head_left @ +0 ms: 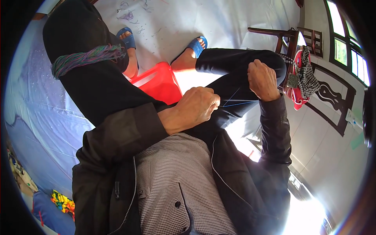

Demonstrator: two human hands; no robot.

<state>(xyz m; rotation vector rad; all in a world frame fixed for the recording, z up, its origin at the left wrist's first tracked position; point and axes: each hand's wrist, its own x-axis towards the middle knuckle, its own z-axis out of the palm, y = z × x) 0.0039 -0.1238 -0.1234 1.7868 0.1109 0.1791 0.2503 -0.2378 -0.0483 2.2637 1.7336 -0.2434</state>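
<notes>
Above my lap, my left hand (192,109) is closed in a pinch with its fingertips toward the right. A thin blue thread (242,104) runs from those fingertips across to my right hand (263,80). A second short strand slants up from the same pinch and fades against the dark trousers. Over my right thigh, near the knee, the right hand is curled closed at the thread's other end; its fingertips are mostly hidden. A loose bundle of multicoloured threads (88,60), green, purple and pink, lies across my left thigh, away from both hands.
A red plastic container (161,80) stands on the floor between my legs, near my feet in blue slippers (195,46). Thread scraps (127,15) litter the pale floor. At the right is a dark wooden chair (331,92) with a checkered cloth (307,76) and red fabric.
</notes>
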